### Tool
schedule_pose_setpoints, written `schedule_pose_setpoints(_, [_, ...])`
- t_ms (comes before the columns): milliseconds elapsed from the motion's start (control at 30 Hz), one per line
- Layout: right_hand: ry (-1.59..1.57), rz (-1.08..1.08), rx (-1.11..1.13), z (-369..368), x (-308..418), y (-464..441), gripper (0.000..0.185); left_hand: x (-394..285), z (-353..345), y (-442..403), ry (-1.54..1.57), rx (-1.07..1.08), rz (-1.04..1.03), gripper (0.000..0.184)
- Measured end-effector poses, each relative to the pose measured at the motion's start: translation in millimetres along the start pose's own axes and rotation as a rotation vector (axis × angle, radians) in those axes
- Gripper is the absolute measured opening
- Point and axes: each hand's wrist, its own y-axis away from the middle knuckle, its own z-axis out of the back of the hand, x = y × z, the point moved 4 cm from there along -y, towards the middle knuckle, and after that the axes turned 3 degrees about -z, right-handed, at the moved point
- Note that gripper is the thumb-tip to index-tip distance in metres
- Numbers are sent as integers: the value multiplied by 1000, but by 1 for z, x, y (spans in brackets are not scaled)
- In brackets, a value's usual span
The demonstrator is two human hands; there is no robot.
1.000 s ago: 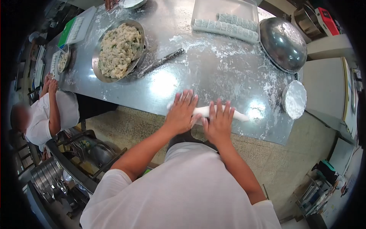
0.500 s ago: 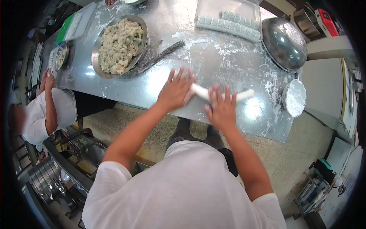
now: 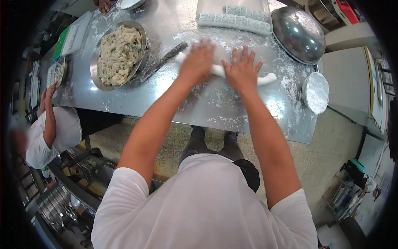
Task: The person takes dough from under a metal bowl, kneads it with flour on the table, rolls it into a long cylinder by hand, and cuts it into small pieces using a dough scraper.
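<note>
A white dough rope (image 3: 267,79) lies across the floured steel table, its left end poking out past my left hand and its right end curving beyond my right hand. My left hand (image 3: 199,64), blurred by motion, is laid over the left part of the rope with its fingers stretched forward. Flat on the rope's middle is my right hand (image 3: 243,69), fingers spread. Short stretches of dough under both palms are hidden. Just left of my left hand, a dark, flour-dusted stick (image 3: 168,58) rests on the table, pointing toward the filling bowl.
A steel bowl (image 3: 95,74) heaped with chopped filling stands left. At the back are a clear tray (image 3: 232,34) with rows of dumplings and an overturned metal bowl (image 3: 298,35). A flour bowl (image 3: 316,93) sits at the right edge. A co-worker (image 3: 58,128) stands left.
Both hands have pushed forward, away from my body, and the dough rope has moved away with them. More of its left end now shows beyond my left hand.
</note>
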Motion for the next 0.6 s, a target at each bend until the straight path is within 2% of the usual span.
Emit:
schedule_pose_setpoints(33, [63,15,46,-4,2,22,70,-16,-3,-9,239,-41,-133,53])
schedule_pose_setpoints(67, [127,31,91,-9,2,46,69,-47,3,-3,181,113,-164,55])
schedule_pose_setpoints(133, [-40,140,42,-13,1,109,68,-84,-10,33,297,94,-235,56])
schedule_pose_setpoints(167, [-26,172,159,7,4,137,68,-99,-8,53,271,168,-204,59])
schedule_pose_setpoints(200, [-11,200,276,26,6,159,69,-113,-1,79,307,133,-158,60])
schedule_pose_setpoints(300, [-103,239,277,40,-28,193,72,-129,-1,107,307,113,-42,63])
schedule_pose_setpoints(400, [-38,293,218,30,-65,156,75,-120,-20,74,239,165,62,67])
schedule_pose_setpoints(433, [-33,288,161,21,-75,132,75,-111,-26,48,111,191,88,69])
schedule_pose_setpoints(467, [36,246,135,15,-82,104,73,-102,-32,22,-15,222,112,72])
schedule_pose_setpoints(567, [137,63,180,21,-89,20,70,-70,-44,-52,-72,142,219,76])
schedule_pose_setpoints(600, [132,65,191,17,-91,10,70,-63,-43,-64,-81,120,252,76])
